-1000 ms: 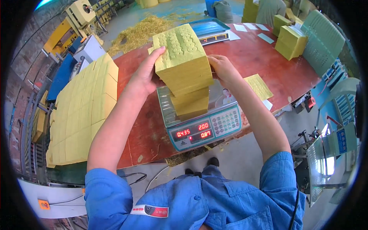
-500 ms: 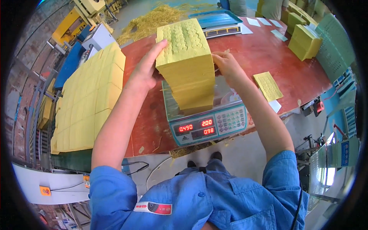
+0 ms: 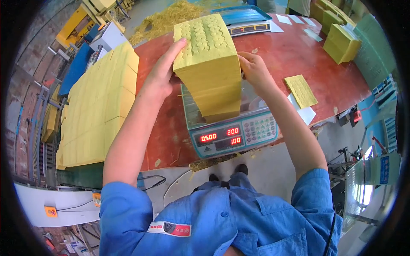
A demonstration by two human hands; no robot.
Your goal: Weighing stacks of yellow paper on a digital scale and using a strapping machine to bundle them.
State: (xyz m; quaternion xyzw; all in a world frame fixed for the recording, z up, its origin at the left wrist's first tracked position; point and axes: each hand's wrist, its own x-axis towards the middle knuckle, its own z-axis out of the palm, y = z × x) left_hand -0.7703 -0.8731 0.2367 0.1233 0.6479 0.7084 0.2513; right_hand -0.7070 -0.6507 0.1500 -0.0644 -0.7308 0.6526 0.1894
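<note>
A tall stack of yellow embossed paper sheets (image 3: 211, 64) is held over the pan of a grey electronic scale (image 3: 232, 134) with a red digit display. My left hand (image 3: 164, 72) grips the stack's left side, fingers up along its top edge. On the stack's right side, my right hand (image 3: 254, 68) clasps it. The bottom of the stack sits on or just above the scale pan; contact cannot be told.
A big block of stacked yellow sheets (image 3: 96, 111) lies left on the red table (image 3: 282, 51). A loose yellow sheet (image 3: 301, 90) and white slips lie right. A second scale (image 3: 245, 19) and more yellow bundles (image 3: 341, 40) stand at the back.
The stack has been raised and shifted between my hands, and the scale's reading has changed to a lower number. The view has moved closer to the scale.
</note>
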